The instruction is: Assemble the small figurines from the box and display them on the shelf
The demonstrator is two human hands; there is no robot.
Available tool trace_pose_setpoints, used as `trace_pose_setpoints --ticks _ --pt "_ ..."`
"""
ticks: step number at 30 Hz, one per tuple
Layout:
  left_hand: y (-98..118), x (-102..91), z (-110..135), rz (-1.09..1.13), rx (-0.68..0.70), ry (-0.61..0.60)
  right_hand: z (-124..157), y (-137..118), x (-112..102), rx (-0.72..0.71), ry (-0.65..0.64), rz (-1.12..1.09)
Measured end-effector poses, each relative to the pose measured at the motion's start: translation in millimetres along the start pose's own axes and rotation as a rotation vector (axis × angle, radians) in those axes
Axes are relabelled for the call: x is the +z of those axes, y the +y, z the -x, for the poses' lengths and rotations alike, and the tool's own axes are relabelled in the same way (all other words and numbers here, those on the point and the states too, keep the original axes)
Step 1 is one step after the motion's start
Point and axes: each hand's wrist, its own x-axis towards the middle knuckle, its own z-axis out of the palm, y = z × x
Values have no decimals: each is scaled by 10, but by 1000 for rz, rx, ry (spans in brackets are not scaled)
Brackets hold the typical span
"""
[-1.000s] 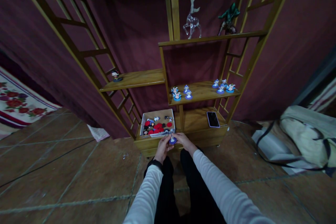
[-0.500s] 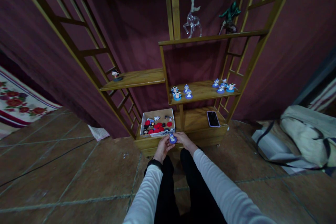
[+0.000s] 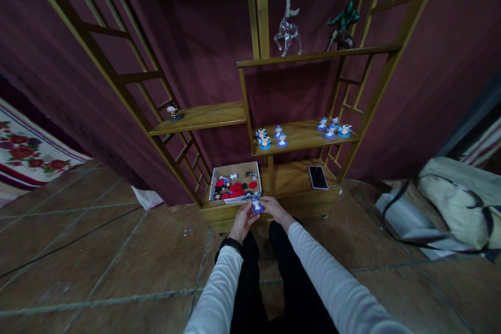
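Between my two hands is a small white and purple figurine (image 3: 257, 204) on a round purple base, held upright in front of the shelf's lower edge. My left hand (image 3: 243, 217) grips it from the left side, fingers closed on the base. From the right, my right hand (image 3: 273, 206) pinches the base's other edge. Just beyond my hands sits an open cardboard box (image 3: 255, 168) with several small figurines and red round bases (image 3: 237, 188) inside. Similar figurines stand in two groups on the middle shelf, one at the left (image 3: 282, 140) and one at the right (image 3: 330, 131).
A wooden display shelf (image 3: 213, 116) stands against a dark red curtain. A dark figurine (image 3: 172, 111) is on its left board. A clear deer statue (image 3: 288, 28) and a green statue (image 3: 343, 26) occupy the top. A phone (image 3: 318, 177) lies low right; a bag (image 3: 450, 203) rests on the floor.
Both hands stay in nearly the same place, still holding the figurine. The figurine is tipped slightly, and more of its upper part shows now. Nothing on the shelves has moved.
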Motion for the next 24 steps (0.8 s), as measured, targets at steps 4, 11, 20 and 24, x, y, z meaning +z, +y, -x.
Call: trace_pose_setpoints --ticks 4,11,20,24 --pt "-18 -3 -3 0 7 8 -4 10 5 10 13 29" --pt "-17 12 17 49 32 27 1 -33 -3 58 -3 14" --pt "-30 -1 25 31 61 -2 50 -69 0 -8 -84 71" --pt "-35 -18 15 9 62 -37 59 -67 -4 -21 -79 79"
